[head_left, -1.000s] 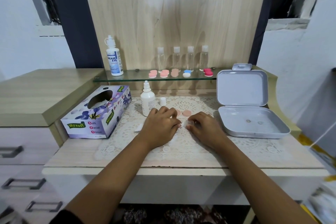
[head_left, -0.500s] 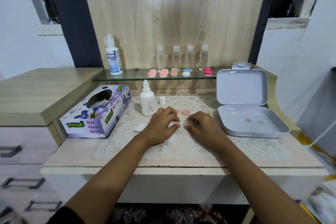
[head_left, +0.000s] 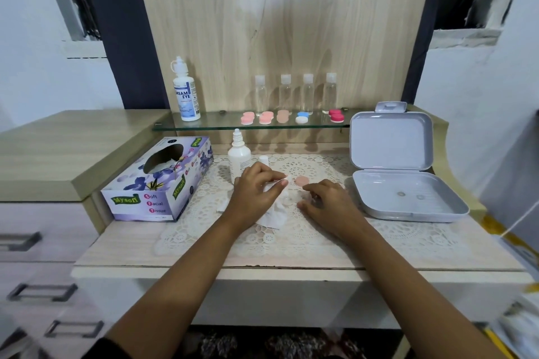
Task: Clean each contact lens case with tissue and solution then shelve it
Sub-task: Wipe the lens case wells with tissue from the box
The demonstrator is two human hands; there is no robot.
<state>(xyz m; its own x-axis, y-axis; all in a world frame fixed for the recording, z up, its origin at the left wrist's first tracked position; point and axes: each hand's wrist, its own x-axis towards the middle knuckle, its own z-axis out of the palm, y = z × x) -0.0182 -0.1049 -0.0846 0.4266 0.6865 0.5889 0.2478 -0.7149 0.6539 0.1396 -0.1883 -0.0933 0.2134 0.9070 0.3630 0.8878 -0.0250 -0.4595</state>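
My left hand [head_left: 256, 192] grips a crumpled white tissue [head_left: 275, 211] on the lace mat, fingertips pressing it toward the right. My right hand [head_left: 331, 204] lies just right of it with fingers curled, pinching the pale lens case base at the tissue's edge; the base is mostly hidden. A loose peach cap [head_left: 301, 181] lies on the mat between the hands. The small solution bottle [head_left: 239, 159] stands uncapped behind my left hand, its cap [head_left: 263, 159] beside it. Several lens cases sit on the glass shelf [head_left: 210, 126]: pink [head_left: 248, 118], peach [head_left: 282, 116], blue-white [head_left: 302, 118], red [head_left: 336, 116].
A tissue box [head_left: 157, 183] sits at the left of the mat. An open grey plastic box [head_left: 408, 198] lies at the right. On the shelf stand a large solution bottle [head_left: 185, 93] and several small clear bottles [head_left: 307, 93]. Drawers are at lower left.
My left hand has turned and drawn back a little, so more of the tissue now shows beneath it. My right hand has shifted slightly right and nearer.
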